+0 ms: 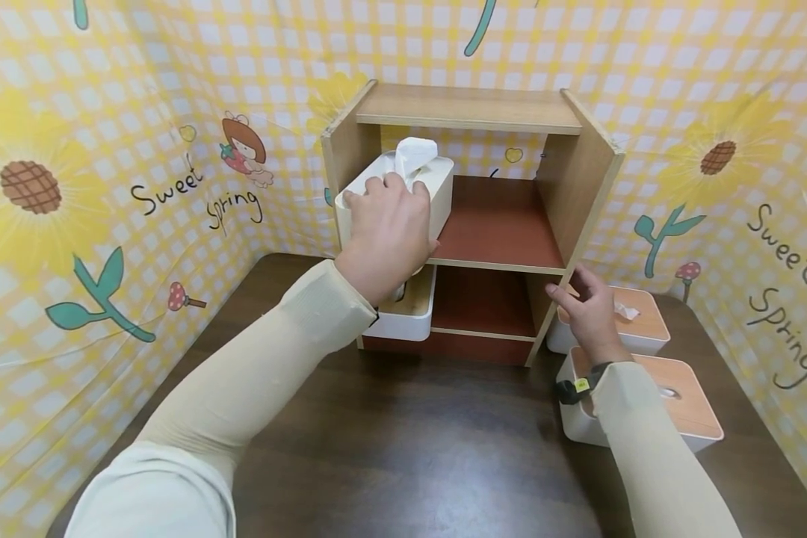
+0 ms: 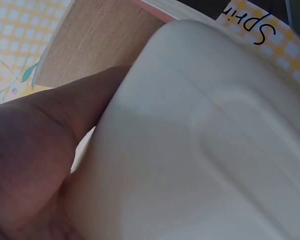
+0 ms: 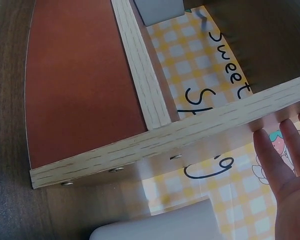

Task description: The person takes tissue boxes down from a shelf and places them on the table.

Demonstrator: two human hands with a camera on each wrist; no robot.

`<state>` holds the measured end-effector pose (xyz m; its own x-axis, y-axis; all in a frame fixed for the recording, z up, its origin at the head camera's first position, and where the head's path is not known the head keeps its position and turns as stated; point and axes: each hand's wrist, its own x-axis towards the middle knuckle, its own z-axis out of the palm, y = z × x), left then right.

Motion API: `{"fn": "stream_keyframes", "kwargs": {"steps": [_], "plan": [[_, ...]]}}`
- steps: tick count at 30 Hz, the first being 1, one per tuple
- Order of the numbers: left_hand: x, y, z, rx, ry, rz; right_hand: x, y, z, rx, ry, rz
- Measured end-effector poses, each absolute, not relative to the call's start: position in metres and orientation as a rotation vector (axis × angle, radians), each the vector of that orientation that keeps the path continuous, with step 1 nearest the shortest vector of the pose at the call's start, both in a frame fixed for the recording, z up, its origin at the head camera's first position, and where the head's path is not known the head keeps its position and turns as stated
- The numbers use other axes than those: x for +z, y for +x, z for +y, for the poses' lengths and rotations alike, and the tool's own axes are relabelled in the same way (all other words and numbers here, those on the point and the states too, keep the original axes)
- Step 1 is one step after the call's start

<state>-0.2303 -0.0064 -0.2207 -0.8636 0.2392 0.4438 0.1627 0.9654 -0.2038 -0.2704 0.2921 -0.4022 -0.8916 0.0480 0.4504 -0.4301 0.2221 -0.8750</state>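
My left hand (image 1: 390,228) grips a white tissue box (image 1: 441,196) from above, with a tissue standing up out of its top. This box is at the left of the upper compartment of a small wooden shelf (image 1: 471,108) and juts out at the front. In the left wrist view, its white underside (image 2: 190,135) faces the camera, and the thumb lies along its edge. Fingertips of my right hand (image 1: 592,310) touch the outer side of the shelf's right panel (image 3: 215,117). Its fingers (image 3: 275,160) look fairly straight in the right wrist view.
Below the held box, a white box (image 1: 403,326) protrudes from the shelf's lower left compartment. Two white tissue boxes with wooden lids, a rear one (image 1: 645,321) and a front one (image 1: 689,396), stand right of the shelf on the dark table (image 1: 403,456). Yellow checked cloth surrounds it.
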Motion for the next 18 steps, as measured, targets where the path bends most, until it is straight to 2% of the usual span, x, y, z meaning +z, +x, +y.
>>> {"fn": "stream_keyframes", "kwargs": {"steps": [18], "plan": [[-0.2256,-0.2265,-0.0128,0.144,-0.482,-2.503,-0.3999,-0.2677,0.291,1.719,0.351,-2.145]]}}
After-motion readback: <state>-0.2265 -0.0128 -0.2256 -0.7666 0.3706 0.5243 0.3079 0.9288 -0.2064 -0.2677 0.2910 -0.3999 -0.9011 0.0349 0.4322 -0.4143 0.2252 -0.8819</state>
